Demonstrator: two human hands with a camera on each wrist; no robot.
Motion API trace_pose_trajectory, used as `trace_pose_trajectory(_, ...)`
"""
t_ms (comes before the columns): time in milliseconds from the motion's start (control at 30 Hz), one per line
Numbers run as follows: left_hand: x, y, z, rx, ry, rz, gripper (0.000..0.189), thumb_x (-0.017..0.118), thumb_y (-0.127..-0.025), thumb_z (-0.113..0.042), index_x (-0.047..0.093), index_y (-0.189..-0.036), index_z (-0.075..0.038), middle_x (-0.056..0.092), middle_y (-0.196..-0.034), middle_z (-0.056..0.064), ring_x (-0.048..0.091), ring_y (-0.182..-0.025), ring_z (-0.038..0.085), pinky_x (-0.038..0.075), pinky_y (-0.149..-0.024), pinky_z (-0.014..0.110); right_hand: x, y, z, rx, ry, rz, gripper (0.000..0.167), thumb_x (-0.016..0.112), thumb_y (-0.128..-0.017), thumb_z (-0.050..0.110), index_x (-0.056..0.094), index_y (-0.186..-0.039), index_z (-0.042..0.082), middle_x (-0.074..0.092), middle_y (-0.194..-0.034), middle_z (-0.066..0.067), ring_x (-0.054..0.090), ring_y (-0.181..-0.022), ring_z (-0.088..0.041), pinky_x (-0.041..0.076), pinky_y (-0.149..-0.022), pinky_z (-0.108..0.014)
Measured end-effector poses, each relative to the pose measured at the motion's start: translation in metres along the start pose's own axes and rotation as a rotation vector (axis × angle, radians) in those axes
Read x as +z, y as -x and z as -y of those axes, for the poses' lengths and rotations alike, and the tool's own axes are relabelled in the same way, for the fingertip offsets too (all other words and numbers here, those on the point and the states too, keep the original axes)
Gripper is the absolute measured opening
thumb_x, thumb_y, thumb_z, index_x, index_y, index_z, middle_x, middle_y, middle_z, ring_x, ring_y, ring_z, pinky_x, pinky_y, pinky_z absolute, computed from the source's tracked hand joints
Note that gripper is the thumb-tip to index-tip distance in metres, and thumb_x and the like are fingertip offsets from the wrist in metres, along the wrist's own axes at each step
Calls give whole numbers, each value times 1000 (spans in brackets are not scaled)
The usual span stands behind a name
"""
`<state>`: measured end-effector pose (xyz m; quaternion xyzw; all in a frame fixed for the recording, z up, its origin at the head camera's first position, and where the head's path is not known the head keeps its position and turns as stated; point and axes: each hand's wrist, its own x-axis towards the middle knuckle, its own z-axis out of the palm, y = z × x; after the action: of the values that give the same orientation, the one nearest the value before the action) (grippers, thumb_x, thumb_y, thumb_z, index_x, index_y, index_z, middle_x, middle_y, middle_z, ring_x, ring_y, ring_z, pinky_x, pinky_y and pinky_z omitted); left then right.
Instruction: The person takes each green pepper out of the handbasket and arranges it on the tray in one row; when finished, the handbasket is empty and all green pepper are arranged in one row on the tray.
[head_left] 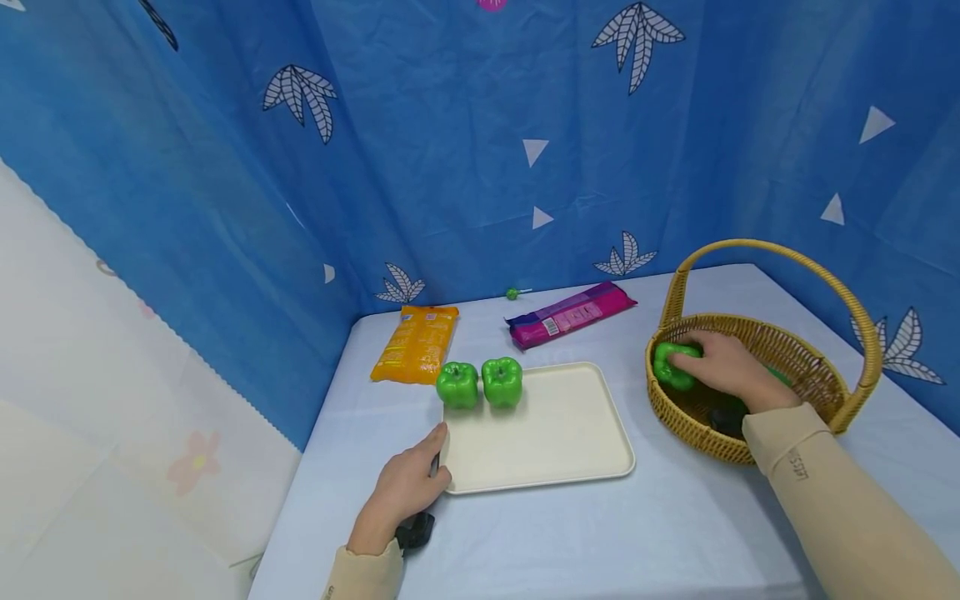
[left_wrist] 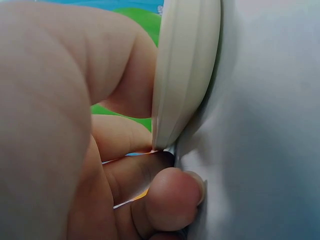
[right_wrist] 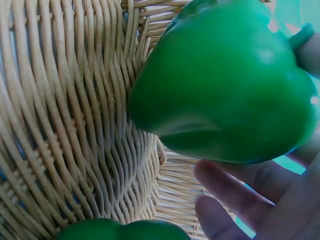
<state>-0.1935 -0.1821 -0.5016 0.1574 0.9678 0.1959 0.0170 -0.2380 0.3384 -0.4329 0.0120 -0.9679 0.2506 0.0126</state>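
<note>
My right hand (head_left: pixel 723 367) reaches into a wicker basket (head_left: pixel 678 425) and grips a green bell pepper (head_left: pixel 672 367) near the basket's left wall. The right wrist view shows this pepper (right_wrist: pixel 225 85) close up, with another green pepper (right_wrist: pixel 125 230) lower in the basket. On the left, my left hand (head_left: pixel 408 479) holds the left edge of a cream tray (head_left: pixel 555 433) near its front corner. Its thumb and fingers meet the tray's rim (left_wrist: pixel 182 65) in the left wrist view. Two green bell peppers, one left (head_left: pixel 457 386) and one right (head_left: pixel 502 383), sit at the tray's back left corner.
An orange packet (head_left: pixel 417 346) lies behind the tray on the left. A pink and purple packet (head_left: pixel 572 315) and a small green lollipop (head_left: pixel 512 294) lie farther back. The basket's tall handle (head_left: pixel 795 258) arches above it. A blue curtain (head_left: pixel 465 167) hangs behind the table.
</note>
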Motion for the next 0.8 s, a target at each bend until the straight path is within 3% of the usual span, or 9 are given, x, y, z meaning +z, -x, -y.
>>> trace_pose_trajectory(167,0,0,0,-7,5,6,71,57,-91,-24,41,-157,-5,45,-161,7,50,-143,27,45,-114,48,-1,-1,-1,29,-30,-65,77,50,-100,58,53,-140,-7,59,-131,-34,60,-107,-44,52,-84,-58)
trace_pose_trajectory(333,-1,-1,-1,-7,3,9,71,57,-91,-25,41,-158,-5,44,-161,6,50,-144,27,45,-114,48,-1,-1,0,42,-86,-140,61,52,-102,48,54,-137,-2,59,-127,-30,58,-103,-41,52,-80,-53)
trace_pose_trajectory(500,0,0,0,-10,4,8,71,57,-91,-25,41,-157,-5,44,-161,6,50,-144,27,45,-114,48,0,-1,-1,5,-109,-193,41,51,-105,32,50,-131,0,57,-125,-30,58,-98,-42,50,-72,-49)
trace_pose_trajectory(633,1,0,0,-12,4,7,71,57,-91,-25,41,-158,-5,44,-161,6,50,-143,27,46,-114,48,-1,1,-2,-11,-102,-195,29,47,-106,21,53,-126,0,58,-122,-30,56,-86,-35,46,-66,-43)
trace_pose_trajectory(800,1,-1,0,-12,2,7,71,57,-91,-25,41,-158,-6,44,-161,6,50,-144,27,46,-114,48,-2,1,-1,17,-117,-143,36,40,-106,22,55,-130,-1,58,-126,-30,56,-86,-34,45,-67,-41)
